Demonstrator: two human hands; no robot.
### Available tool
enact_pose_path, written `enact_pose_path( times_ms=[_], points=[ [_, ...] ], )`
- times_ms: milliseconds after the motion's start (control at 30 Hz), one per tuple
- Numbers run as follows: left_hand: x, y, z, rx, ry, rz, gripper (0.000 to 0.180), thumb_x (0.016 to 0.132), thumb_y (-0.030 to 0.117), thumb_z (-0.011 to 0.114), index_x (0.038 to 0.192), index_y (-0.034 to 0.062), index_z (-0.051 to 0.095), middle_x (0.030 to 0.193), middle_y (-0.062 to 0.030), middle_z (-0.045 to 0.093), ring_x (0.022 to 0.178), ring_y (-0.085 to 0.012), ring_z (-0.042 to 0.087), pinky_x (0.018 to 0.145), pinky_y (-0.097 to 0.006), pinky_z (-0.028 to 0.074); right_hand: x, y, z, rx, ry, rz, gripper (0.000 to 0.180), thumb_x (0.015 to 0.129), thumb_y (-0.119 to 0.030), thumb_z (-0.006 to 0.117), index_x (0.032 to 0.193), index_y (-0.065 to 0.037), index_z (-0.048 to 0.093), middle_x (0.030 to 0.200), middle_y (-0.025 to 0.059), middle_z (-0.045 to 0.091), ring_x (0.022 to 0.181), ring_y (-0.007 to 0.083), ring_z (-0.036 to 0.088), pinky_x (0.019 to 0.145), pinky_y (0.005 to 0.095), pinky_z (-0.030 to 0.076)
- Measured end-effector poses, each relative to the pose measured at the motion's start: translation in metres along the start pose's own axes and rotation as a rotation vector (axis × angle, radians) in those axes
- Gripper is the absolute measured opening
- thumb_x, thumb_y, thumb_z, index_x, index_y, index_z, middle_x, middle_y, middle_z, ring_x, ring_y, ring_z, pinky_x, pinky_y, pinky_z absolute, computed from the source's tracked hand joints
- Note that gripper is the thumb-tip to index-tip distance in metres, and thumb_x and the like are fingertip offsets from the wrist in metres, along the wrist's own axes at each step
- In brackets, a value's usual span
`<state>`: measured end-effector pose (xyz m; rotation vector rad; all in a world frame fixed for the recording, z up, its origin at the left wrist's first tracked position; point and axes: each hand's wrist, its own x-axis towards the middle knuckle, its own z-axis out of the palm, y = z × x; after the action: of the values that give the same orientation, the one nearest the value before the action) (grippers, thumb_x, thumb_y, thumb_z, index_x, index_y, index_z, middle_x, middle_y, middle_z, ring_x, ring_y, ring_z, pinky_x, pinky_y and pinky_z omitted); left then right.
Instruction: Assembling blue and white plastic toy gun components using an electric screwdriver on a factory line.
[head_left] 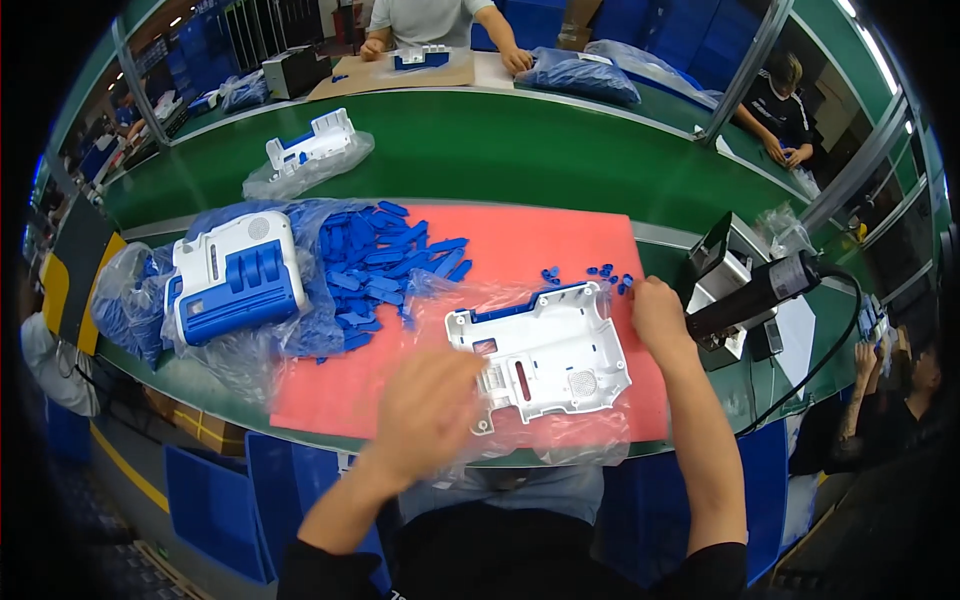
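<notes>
A white plastic housing shell with a blue strip along its far edge lies inner side up on a clear plastic bag. My left hand, smeared by motion, is over the shell's near left corner; its fingers cannot be made out. To the right of the shell, my right hand rests low over the mat with its fingers bunched together. Its fingertips are beside several small blue plastic pieces, and anything between them is hidden.
Long blue plastic parts are heaped on the pink foam mat. A white-and-blue housing lies on bags at left. Another bagged shell is on the green surface beyond. A black cylindrical tool with a cable stands at right. A person works opposite.
</notes>
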<state>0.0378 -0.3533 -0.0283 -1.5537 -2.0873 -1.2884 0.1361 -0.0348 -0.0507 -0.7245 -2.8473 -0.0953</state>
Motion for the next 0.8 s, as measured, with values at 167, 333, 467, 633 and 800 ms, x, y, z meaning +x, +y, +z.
enact_pose_path(
  times_ms=[167, 333, 467, 633, 800],
  points=[
    [-0.032, 0.019, 0.016, 0.135, -0.215, -0.067, 0.037, 0.075, 0.019, 0.065, 0.109, 0.0065, 0.058, 0.116, -0.011, 0.054, 0.109, -0.0327, 0.047, 0.088, -0.043, 0.041, 0.006, -0.004, -0.013, 0.065, 0.069, 0.011, 0.009, 0.071, 0.004, 0.054, 0.078, 0.003, 0.059, 0.082, 0.0204, 0.058, 0.076, 0.0365, 0.06, 0.068, 0.0398, 0.051],
    [-0.043, -0.001, 0.033, 0.157, -0.261, -0.035, 0.038, 0.076, 0.021, 0.064, 0.113, 0.0093, 0.058, 0.12, -0.0094, 0.052, 0.113, -0.036, 0.044, 0.091, -0.044, 0.039, 0.011, 0.007, -0.005, 0.299, 0.054, -0.045, 0.016, 0.072, 0.0, 0.059, 0.087, 0.001, 0.063, 0.086, 0.0181, 0.061, 0.079, 0.0355, 0.059, 0.073, 0.0399, 0.048],
    [-0.044, -0.001, 0.037, 0.12, -0.241, -0.032, 0.037, 0.077, 0.021, 0.063, 0.113, 0.01, 0.058, 0.119, -0.0086, 0.054, 0.114, -0.0362, 0.045, 0.092, -0.043, 0.039, 0.007, 0.003, -0.006, 0.168, -0.063, 0.077, 0.015, 0.069, 0.001, 0.061, 0.084, 0.001, 0.063, 0.086, 0.0195, 0.061, 0.08, 0.0363, 0.059, 0.074, 0.0418, 0.048],
    [-0.038, 0.01, 0.048, 0.112, -0.201, 0.005, 0.035, 0.079, 0.025, 0.063, 0.111, 0.0111, 0.059, 0.116, -0.0072, 0.055, 0.112, -0.0342, 0.047, 0.091, -0.04, 0.039, 0.006, 0.008, -0.005, 0.122, -0.081, -0.008, 0.012, 0.069, 0.0, 0.061, 0.081, 0.002, 0.063, 0.083, 0.0203, 0.061, 0.08, 0.037, 0.059, 0.074, 0.0425, 0.047],
    [-0.036, 0.011, 0.046, 0.038, -0.141, -0.017, 0.034, 0.078, 0.021, 0.063, 0.11, 0.0075, 0.059, 0.113, -0.0092, 0.056, 0.108, -0.0333, 0.05, 0.089, -0.039, 0.041, -0.003, -0.007, -0.039, 0.34, 0.147, 0.055, 0.021, 0.077, -0.005, 0.056, 0.096, 0.003, 0.062, 0.074, 0.0197, 0.063, 0.067, 0.0309, 0.063, 0.063, 0.0353, 0.049]
  ],
)
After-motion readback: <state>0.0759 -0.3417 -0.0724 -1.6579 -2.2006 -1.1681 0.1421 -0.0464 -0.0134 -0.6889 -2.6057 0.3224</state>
